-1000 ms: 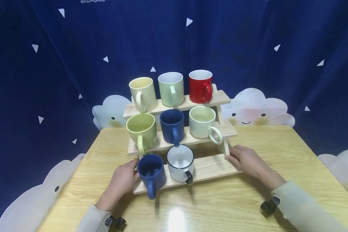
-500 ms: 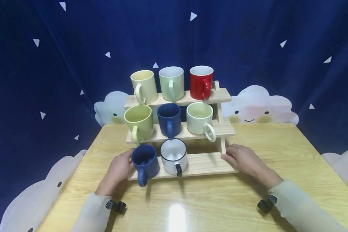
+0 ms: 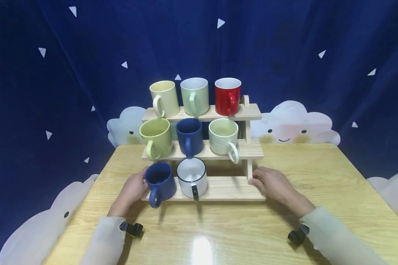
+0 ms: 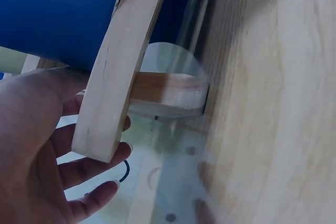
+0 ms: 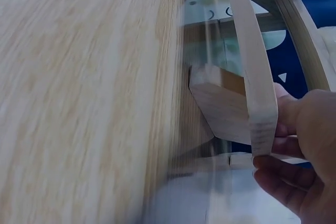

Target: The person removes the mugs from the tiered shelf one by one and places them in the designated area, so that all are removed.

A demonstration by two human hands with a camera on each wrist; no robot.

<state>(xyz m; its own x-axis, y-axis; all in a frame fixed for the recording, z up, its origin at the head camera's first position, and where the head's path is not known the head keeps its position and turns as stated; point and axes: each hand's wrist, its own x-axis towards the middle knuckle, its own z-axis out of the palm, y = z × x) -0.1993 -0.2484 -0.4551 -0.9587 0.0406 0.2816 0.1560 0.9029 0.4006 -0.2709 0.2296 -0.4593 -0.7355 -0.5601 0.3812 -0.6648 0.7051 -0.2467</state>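
Observation:
A three-tier wooden display rack full of mugs stands on the table, held at both ends. My left hand grips the left end of its lowest board; the left wrist view has fingers reaching under that board end. At the opposite end my right hand holds the board, with fingertips at its underside in the right wrist view. On the bottom tier are a dark blue mug beside the left hand and a white black-rimmed mug. The left thumb is hidden behind the blue mug.
The middle tier bears an olive-green mug, a navy mug and a pale green mug. Above them stand a cream mug, a mint ribbed mug and a red mug. A dark blue curtain hangs behind the table.
The rack has turned from a slant to nearly square with the table, its left end swinging back, and it has shifted slightly left. Both hands have moved along with it, keeping hold.

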